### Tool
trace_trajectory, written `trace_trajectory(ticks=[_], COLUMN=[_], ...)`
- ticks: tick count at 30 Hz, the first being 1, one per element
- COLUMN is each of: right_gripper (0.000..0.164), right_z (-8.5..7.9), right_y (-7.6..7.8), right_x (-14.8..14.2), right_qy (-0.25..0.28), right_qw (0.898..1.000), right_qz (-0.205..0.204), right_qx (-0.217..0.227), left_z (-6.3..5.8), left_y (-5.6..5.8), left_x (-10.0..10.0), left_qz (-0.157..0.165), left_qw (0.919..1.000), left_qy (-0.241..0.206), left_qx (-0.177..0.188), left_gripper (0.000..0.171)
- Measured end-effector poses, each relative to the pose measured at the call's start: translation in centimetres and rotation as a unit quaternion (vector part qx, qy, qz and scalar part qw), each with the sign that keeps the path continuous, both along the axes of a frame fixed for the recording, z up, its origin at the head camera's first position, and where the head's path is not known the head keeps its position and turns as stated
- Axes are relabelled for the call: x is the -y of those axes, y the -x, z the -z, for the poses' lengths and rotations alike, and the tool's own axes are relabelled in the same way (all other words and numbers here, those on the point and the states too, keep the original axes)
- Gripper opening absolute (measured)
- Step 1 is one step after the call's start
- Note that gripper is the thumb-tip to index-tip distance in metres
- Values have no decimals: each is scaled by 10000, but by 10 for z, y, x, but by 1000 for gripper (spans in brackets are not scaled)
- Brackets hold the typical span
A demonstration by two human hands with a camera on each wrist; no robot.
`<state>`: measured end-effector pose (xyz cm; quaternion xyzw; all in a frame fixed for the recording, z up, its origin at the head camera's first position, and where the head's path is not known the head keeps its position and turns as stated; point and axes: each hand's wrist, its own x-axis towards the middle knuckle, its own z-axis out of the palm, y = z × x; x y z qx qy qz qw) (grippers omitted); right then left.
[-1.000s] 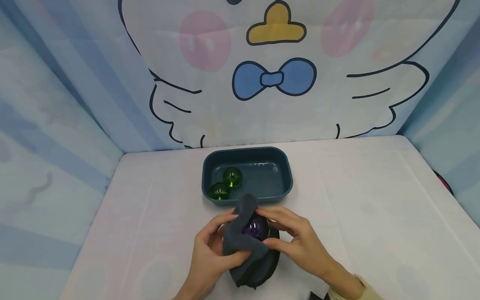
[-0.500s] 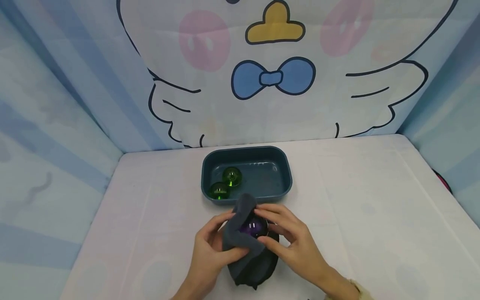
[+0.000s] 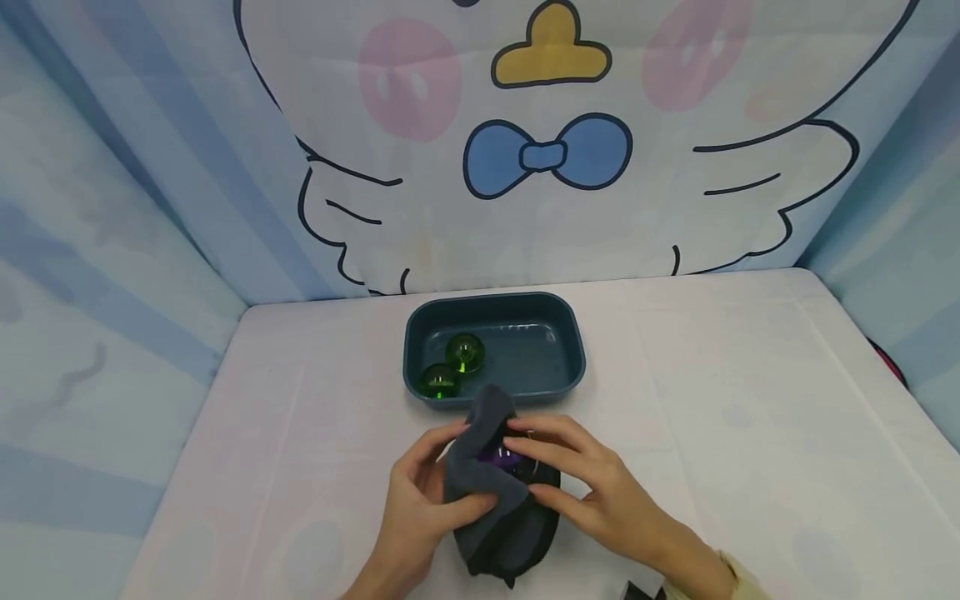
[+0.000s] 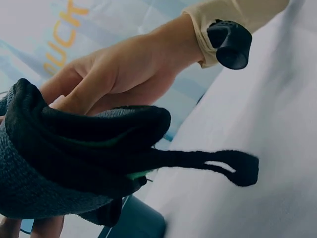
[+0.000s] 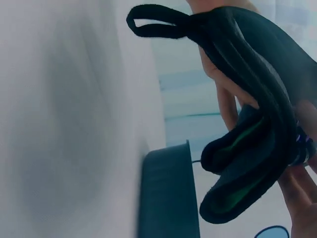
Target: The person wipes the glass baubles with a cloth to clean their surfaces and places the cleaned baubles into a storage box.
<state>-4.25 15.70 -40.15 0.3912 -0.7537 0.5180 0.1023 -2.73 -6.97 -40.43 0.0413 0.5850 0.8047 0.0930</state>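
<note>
A purple see-through ball [image 3: 516, 467] sits in the folds of a dark grey-blue cloth [image 3: 480, 492]. My left hand [image 3: 420, 504] grips the cloth from the left, thumb in front and fingers behind. From the right, my right hand [image 3: 600, 492] holds the ball, its fingers lying over the top and its thumb low by the cloth's fold. Part of the ball is hidden by these fingers and the cloth. A black hanging loop [image 4: 242, 168] on the cloth's edging shows in the left wrist view. Both hands are above the table, just in front of a container.
The dark teal rectangular container [image 3: 536, 358] stands behind the hands, with two green see-through balls [image 3: 465, 353] at its left end. White cloth covers the table [image 3: 712, 417]. Printed fabric walls [image 3: 547, 233] rise at the back and sides.
My right hand's fingers have shifted over the top of the ball, covering more of it. The left hand stays on the cloth almost unmoved. The container and green balls stay put.
</note>
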Motion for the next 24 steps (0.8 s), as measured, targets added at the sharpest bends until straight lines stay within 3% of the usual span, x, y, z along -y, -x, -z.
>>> trace_trajectory(ticks=[6,13,17,24], right_gripper=[55,47,46,53], right_z=[-2,-7,-8,-7], right_y=[-1,0,-1,-1], right_x=[3,8,8,0], right_qy=[1,637,693,760], right_qw=[9989,9816,9780,9683], right_qz=[306,579,496,-7], right_qx=[368,1705,1907,2382], left_z=[-2,-3,-2,0], left_y=[-2,-1,-1,-1], left_x=[1,0,0,1], left_qz=[159,186,99,20], left_qw=[9996,9994,9996,9999], left_qy=[-59,-131,-154,-125], left_qx=[-206,-242,-228,-49], left_gripper=[67,67,65,68])
